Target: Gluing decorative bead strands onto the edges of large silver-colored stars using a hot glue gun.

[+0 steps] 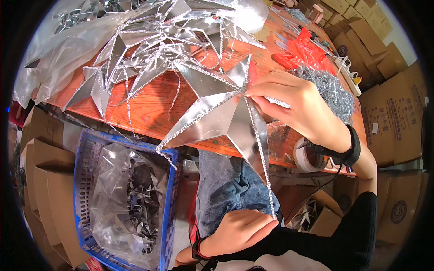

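Note:
A large mirror-silver star (212, 113) with folded points lies tilted over the table's front edge. Glittery silver trim (261, 149) runs along its ridges, and a loose end hangs from its left tip. At the star's centre my right hand (289, 101) is closed, thumb and fingertips pinching the trim where the ridges meet. Below, near my lap, my left hand (239, 231) is closed on the trim at the star's lowest tip. Several finished-looking silver stars (153, 49) with dangling trim ends are heaped on the table behind, to the left.
Tangled silver trim (332, 90) and a red plastic bag (305, 49) sit right on the orange table (149, 119). A tape roll (307, 156) stands at its edge. A blue basket (169, 198) of silver pieces is at lower left. Cardboard boxes (389, 117) stand at right.

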`<act>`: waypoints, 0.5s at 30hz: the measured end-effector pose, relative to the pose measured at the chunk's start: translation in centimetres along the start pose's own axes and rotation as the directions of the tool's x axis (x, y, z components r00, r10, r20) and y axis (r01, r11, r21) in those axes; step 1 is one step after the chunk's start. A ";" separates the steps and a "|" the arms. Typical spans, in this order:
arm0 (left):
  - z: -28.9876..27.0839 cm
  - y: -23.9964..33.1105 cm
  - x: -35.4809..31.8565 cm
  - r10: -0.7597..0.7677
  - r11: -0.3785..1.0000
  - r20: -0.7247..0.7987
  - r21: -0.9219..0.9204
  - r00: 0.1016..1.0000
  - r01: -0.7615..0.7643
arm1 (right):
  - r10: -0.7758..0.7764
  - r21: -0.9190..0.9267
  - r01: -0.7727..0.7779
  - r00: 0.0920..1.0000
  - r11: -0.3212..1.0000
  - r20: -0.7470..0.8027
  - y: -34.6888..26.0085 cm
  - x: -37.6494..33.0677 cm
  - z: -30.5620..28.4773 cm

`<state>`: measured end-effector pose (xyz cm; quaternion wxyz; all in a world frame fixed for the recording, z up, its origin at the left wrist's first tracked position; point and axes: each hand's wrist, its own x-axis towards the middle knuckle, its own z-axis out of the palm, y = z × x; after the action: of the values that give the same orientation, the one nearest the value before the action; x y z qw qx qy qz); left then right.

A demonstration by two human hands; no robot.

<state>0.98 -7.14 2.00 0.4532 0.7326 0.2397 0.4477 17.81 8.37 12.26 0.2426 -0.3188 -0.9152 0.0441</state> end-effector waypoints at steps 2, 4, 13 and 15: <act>0.0 -0.1 0.0 0.003 1.000 0.003 0.006 1.000 -0.003 | -0.003 -0.009 0.003 1.000 1.000 -0.007 0.0 -0.1 0.0; 0.1 -0.2 -0.1 0.000 1.000 0.000 0.018 1.000 0.000 | -0.012 -0.005 0.012 1.000 1.000 -0.010 0.0 0.0 0.1; 0.6 -1.4 -0.9 -0.012 0.999 0.017 0.038 1.000 0.011 | -0.008 0.004 0.008 1.000 1.000 -0.001 0.0 -0.1 0.0; 0.6 -1.4 -1.0 -0.009 0.998 0.023 0.058 1.000 0.007 | -0.001 0.008 0.001 1.000 1.000 0.002 0.0 -0.1 0.0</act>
<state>1.07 -7.46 0.21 0.4364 0.7496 0.2503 0.4302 17.92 8.33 12.21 0.2432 -0.3171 -0.9154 0.0477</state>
